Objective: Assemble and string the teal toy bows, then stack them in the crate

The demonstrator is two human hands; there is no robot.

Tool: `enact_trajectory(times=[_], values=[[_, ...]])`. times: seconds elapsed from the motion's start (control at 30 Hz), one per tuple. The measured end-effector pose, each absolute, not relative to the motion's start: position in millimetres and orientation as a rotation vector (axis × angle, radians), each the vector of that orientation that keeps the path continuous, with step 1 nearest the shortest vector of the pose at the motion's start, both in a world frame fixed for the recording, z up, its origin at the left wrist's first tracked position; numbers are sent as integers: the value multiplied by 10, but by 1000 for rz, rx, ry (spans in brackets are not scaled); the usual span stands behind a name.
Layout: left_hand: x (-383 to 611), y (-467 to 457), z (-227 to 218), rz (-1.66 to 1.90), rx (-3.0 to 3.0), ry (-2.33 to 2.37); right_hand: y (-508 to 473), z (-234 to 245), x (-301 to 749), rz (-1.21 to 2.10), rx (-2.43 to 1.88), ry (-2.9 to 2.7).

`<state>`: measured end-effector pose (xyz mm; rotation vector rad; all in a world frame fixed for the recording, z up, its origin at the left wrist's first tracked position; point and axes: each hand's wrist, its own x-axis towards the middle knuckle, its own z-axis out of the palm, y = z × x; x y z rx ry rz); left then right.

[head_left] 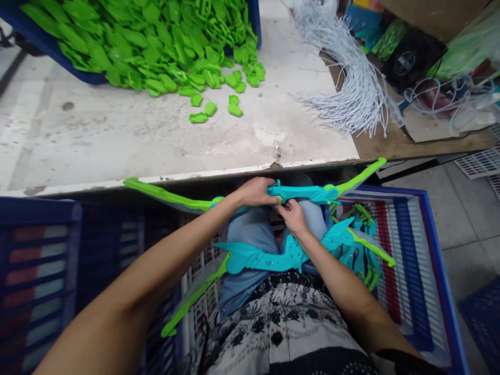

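A toy bow [308, 194] with a turquoise middle and bright green limbs is held level above my knees, just off the table edge. My left hand [255, 191] is closed around its middle, with the thumb by a small green piece at the centre. From below, my right hand [292, 216] pinches at the same spot; its fingertips partly hide what they grip. A second toy bow [287, 259] of the same colours lies across my lap, under my right forearm.
A blue bin [91, 77] spills green plastic pieces [164, 52] onto the white table [136, 135]. A bundle of white cords [351, 88] hangs over the table's right part. At my right, a blue-rimmed basket [420, 219] holds more bows; another blue crate [39, 208] stands left.
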<state>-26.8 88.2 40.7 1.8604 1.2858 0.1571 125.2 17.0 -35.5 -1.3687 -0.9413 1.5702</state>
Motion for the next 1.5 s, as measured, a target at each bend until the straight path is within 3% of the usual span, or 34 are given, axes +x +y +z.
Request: enact_trajectory(times=[0.33, 0.5, 0.73, 0.93, 1.17, 1.33, 1.5], values=[[-261, 861, 342, 36, 2075, 1392, 142, -483, 1250, 1368, -1464, -1139], [-235, 705, 405, -70, 2259, 1441, 216, -307, 1364, 1281, -1647, -1424], [-152, 120, 186, 136, 2543, 1505, -13, 321, 1955, 1136, -1516, -2348], [-25, -370, 254, 469, 2163, 1505, -377, 542, 2129, 961, -1444, -2735], [319, -520, 233, -70, 1579, 1287, 870, 824, 1256, 439, -1330, -2422], [321, -439, 208, -71, 1544, 1329, 1956, 852, 310, 311, -1540, -2299], [249, -415, 264, -53, 1561, 1342, 2369, 843, 13, 366, -1692, -2223]])
